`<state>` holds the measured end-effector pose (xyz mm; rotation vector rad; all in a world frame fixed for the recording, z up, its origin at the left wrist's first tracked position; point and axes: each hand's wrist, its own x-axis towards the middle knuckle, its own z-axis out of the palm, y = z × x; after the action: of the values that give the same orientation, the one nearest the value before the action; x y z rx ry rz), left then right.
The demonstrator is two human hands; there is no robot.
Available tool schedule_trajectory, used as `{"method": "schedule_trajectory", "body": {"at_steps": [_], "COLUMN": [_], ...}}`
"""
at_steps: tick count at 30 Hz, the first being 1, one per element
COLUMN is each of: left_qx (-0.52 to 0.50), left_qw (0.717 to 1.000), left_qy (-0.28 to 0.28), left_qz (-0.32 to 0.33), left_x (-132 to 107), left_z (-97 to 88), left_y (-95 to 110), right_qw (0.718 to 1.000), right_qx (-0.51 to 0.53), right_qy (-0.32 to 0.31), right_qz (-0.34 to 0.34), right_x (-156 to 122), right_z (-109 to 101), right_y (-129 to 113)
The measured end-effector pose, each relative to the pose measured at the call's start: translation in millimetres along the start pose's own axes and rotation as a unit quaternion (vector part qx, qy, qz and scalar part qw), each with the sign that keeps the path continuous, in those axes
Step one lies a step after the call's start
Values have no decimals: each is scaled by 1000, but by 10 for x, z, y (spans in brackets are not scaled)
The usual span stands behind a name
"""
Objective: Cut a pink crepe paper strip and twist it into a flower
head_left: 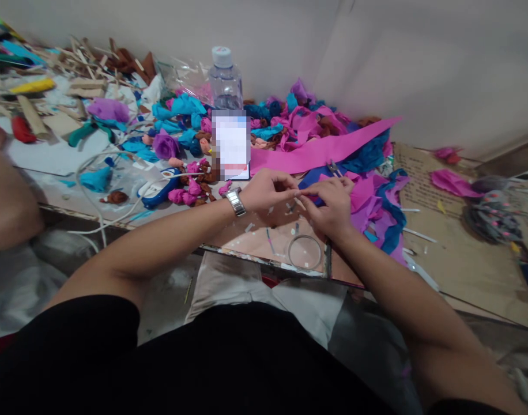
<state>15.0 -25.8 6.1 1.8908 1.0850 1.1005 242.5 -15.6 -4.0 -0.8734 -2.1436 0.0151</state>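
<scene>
At the near edge of the cluttered board [255, 242], the left hand [268, 190], with a wristwatch [236, 202] at its wrist, is curled nearly closed. Its thumb and forefinger pinch one end of a small purple paper scrap [308, 197]. The right hand [331, 208] meets it fingertip to fingertip, fingers bent, pinching the same scrap. A clear tape ring [305, 252] lies on the board just below both hands.

Head view, down over worktable [255, 239]

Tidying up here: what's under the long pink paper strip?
Teal crepe paper and dark blue paper poke out beneath the pink strip; anything directly under its middle is covered.
</scene>
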Motion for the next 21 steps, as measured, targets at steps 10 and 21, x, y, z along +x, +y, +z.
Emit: {"method": "schedule_trajectory", "body": {"at_steps": [10, 21], "left_qx": [-13, -69], "left_qw": [1000, 996], "left_qy": [0, -44], "left_qz": [-1, -19], "left_x": [-8, 21], "left_z": [52, -8], "left_y": [-23, 21], "right_qw": [1000, 1000], "right_qx": [-9, 18], "right_qy": [1, -9], "right_qz": [7, 18], "right_x": [20, 8], "right_z": [-16, -13], "right_y": [-39, -35]}}
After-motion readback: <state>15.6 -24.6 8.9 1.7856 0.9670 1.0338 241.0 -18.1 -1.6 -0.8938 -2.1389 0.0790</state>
